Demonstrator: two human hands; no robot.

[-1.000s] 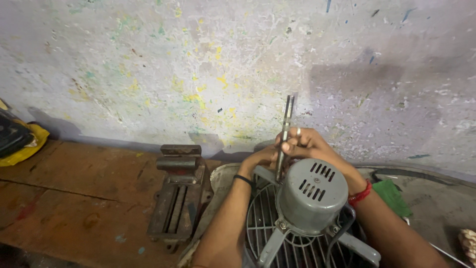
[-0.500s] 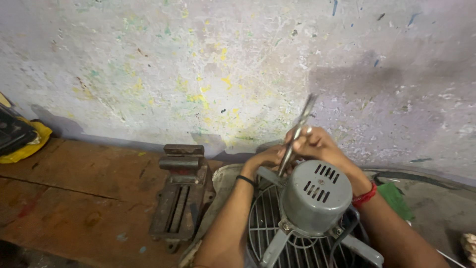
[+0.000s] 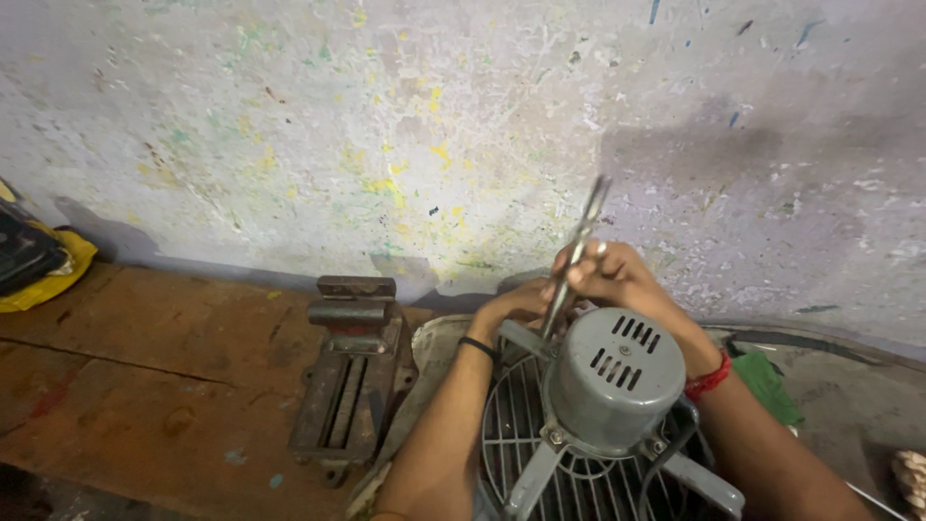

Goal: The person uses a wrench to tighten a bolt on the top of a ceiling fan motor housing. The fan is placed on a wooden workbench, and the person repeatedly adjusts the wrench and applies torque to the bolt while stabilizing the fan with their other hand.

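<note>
Pliers gripped in our right hand, fingers closed round them, behind the grey fan motor; long axis near upright, top tilted right toward the wall. Left hand curled beside it; hold unclear.

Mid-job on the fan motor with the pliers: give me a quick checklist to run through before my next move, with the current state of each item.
1. Right hand grips the pliers: ok, fingers wrapped round the handles.
2. Pliers tip seated on its part: cannot tell, the tip is hidden behind the grey motor housing.
3. Left hand steadying the work: ok, it rests at the bracket behind the motor.
4. Fan guard lying stable: cannot tell, its base is out of view.
5. Cable away from the pliers: ok, it runs along the near side.
6. Bench vise clear of the arms: ok, it sits apart to the left.
</note>
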